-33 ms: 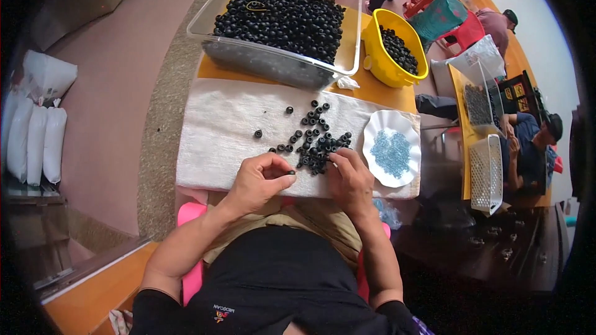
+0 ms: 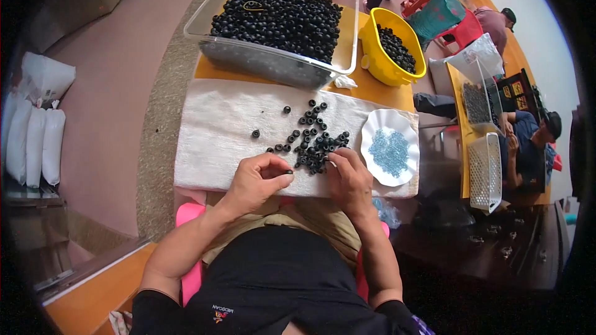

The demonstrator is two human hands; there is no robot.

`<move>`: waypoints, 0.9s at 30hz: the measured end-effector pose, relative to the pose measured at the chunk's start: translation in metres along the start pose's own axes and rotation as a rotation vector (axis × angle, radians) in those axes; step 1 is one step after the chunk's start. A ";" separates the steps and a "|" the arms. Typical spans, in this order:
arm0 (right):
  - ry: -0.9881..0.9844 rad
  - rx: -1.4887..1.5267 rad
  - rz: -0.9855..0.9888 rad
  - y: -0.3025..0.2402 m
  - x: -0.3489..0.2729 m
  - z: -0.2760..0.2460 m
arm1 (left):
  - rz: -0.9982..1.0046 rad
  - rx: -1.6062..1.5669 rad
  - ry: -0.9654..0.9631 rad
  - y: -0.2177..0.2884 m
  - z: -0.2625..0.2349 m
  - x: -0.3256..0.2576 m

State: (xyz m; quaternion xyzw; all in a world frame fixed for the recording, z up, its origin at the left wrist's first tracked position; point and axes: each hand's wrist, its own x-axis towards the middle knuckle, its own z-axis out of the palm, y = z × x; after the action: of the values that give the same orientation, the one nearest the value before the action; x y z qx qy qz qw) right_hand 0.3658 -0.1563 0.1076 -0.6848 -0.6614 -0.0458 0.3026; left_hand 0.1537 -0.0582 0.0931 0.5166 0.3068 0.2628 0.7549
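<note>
My left hand (image 2: 261,181) pinches a small black ring-shaped piece (image 2: 288,172) between thumb and forefinger, just above the front part of a white cloth (image 2: 214,121). At the right edge of a loose pile of black ring-shaped pieces (image 2: 308,149), my right hand (image 2: 351,180) has its fingers drawn together. What its fingertips hold, if anything, is hidden. A few single pieces lie apart from the pile, farther left and back. Close beside my right hand is a white scalloped plate (image 2: 370,130) bearing many tiny clear bluish pieces (image 2: 389,151).
Behind the cloth stands a big clear plastic bin (image 2: 267,46) full of black pieces. A yellow tub (image 2: 372,49) with more sits to its right. White sacks (image 2: 31,142) stand at far left. A co-worker (image 2: 528,142) sits at another table on the right, near a white basket (image 2: 484,174).
</note>
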 end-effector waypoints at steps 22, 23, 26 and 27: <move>-0.181 -0.278 0.127 0.107 0.043 -0.075 | 0.009 0.098 -0.003 0.000 0.003 -0.001; -0.181 -0.277 0.126 0.107 0.048 -0.075 | 0.014 0.110 0.002 0.001 0.002 -0.002; -0.298 -0.305 0.182 0.104 0.055 -0.075 | 0.012 0.116 0.005 0.001 0.002 -0.002; -0.328 -0.318 0.209 0.104 0.056 -0.074 | 0.006 0.110 0.005 0.001 0.002 -0.002</move>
State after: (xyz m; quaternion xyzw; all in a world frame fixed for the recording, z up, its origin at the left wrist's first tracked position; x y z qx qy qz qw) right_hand 0.4946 -0.1366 0.1571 -0.7868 -0.6116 -0.0061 0.0827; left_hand 0.1538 -0.0607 0.0949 0.5576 0.3213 0.2488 0.7238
